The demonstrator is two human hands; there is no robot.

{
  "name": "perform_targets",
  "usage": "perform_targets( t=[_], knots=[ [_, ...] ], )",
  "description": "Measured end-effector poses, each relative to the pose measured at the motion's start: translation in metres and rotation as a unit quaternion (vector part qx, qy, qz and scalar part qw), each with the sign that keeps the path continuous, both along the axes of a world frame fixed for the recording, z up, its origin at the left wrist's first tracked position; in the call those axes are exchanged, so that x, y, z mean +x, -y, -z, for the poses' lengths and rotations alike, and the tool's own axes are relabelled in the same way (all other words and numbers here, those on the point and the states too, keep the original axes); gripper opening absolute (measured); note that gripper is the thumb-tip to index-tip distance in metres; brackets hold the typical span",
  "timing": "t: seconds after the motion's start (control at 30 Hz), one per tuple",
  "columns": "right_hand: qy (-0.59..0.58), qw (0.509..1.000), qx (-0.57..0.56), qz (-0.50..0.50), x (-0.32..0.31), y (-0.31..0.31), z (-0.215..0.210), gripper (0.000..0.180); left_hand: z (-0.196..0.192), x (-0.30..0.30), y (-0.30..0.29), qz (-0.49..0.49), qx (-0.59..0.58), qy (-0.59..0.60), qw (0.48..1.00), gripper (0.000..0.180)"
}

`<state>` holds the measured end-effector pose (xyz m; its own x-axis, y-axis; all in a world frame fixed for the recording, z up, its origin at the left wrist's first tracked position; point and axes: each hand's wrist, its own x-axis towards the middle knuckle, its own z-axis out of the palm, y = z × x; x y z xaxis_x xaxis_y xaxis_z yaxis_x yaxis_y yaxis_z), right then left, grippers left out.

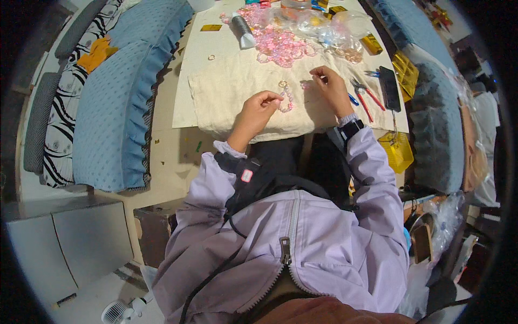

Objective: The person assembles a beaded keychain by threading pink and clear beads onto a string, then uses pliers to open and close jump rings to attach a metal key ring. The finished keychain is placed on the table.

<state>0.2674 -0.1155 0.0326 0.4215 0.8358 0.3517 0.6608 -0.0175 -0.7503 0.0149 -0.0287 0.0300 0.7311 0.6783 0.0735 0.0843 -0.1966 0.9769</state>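
Observation:
My left hand (258,115) pinches the side of a small loop of pink and clear beads (286,101), with a gold-coloured ring (283,84) at its top end. The loop rests on a cream cloth (216,102) spread over the table. To the right, my right hand (332,90) is raised above the cloth, thumb and forefinger drawn together. What those fingertips hold, if anything, is too small to make out. Close to their left lies a little pink bead piece (305,85). Farther back is a heap of pink beaded strands (280,46).
Red-handled pliers (369,101) and a black phone (389,89) lie right of my right hand. A grey tube (243,31) and clear plastic bags (324,27) sit at the back. Below the table's right edge is a yellow basket (396,151). Blue-covered sofas flank the table.

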Motion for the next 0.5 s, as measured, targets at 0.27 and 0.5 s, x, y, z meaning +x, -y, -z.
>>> perform_targets(
  t=[0.27, 0.5],
  knots=[
    [0.044, 0.998, 0.012, 0.033, -0.023, 0.003, 0.017, 0.022, 0.013, 0.02, -0.021, -0.107, 0.1, -0.065, 0.987, 0.015],
    [0.091, 0.995, 0.023, 0.046, -0.04, 0.006, 0.018, 0.018, 0.019, 0.041, -0.061, -0.144, 0.196, -0.076, 0.967, 0.018]
  ],
)
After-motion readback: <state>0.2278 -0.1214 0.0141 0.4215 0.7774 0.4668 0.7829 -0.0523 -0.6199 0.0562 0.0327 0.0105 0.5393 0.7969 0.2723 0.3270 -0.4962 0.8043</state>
